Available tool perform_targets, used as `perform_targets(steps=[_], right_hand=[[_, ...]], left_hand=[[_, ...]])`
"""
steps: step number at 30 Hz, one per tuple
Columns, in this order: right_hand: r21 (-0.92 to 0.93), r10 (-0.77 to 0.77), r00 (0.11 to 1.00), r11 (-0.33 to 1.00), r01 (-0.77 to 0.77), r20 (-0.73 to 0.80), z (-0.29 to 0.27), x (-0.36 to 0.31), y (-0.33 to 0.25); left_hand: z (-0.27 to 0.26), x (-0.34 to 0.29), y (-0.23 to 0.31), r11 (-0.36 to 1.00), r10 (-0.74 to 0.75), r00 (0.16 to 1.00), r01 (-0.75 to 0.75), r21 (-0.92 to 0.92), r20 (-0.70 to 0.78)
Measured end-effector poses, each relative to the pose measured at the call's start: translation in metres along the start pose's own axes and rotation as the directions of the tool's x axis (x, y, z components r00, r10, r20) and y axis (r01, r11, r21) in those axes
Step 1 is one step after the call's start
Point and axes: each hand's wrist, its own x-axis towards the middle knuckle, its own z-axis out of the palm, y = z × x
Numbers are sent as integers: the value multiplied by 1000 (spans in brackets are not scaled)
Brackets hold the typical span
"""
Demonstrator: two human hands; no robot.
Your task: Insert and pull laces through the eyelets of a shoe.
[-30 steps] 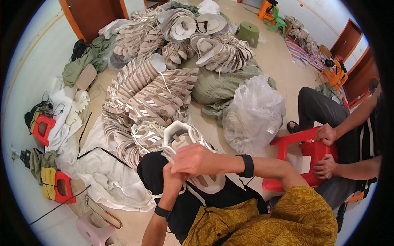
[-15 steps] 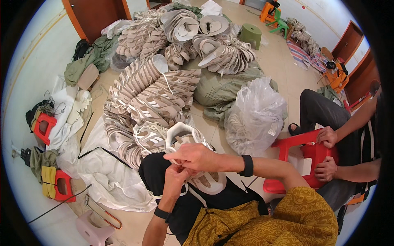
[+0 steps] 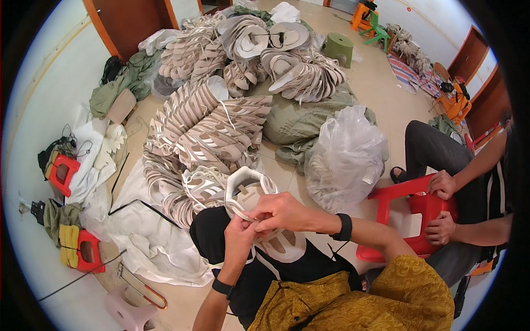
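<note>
A beige and white shoe upper (image 3: 287, 246) rests on my lap, its padded collar pointing away from me. My left hand (image 3: 240, 234) is closed at the lacing edge of the upper, thumb and fingers pinched. Against it, my right hand (image 3: 279, 214) pinches a white shoelace, the fingertips of both hands meeting. What lies exactly between the fingertips is mostly hidden. A loose length of white lace (image 3: 267, 263) hangs below the hands across my dark trousers. Just beyond the shoe lie bundled matching uppers (image 3: 205, 185).
Large stacks of uppers (image 3: 215, 132) cover the floor ahead. A clear plastic bag (image 3: 345, 160) and green sacks (image 3: 303, 118) lie to their right. Another person's hands (image 3: 441, 205) rest on a red stool (image 3: 397, 190) at my right. White sheeting (image 3: 149, 243) spreads at left.
My right hand has shifted slightly right, and its extended index finger has curled into a pinch. More of the upper's inside shows. The other person's hands stay on the stool.
</note>
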Motion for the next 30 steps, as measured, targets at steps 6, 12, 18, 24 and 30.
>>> perform_targets(steps=[6,12,18,24,30], right_hand=[[134,33,997,991,-24,-69,5,7,12],[268,206,972,948,-171,-109,-4,1,19],[281,124,948,959,-39,-292,-14,-7,35],[331,299,773,936,-123,-559,-107,-10,100],[140,220,621,974,-175,-752,-219,-28,137]], left_hand=[[1,-3,6,997,-15,998,19,-74,54],[-16,-13,4,994,15,997,-23,-111,-76],[-42,-38,-4,998,2,974,-15,-59,-227],[-149,-82,-9,995,96,864,-93,31,-495],[-310,-150,-4,981,179,601,-53,184,-779]])
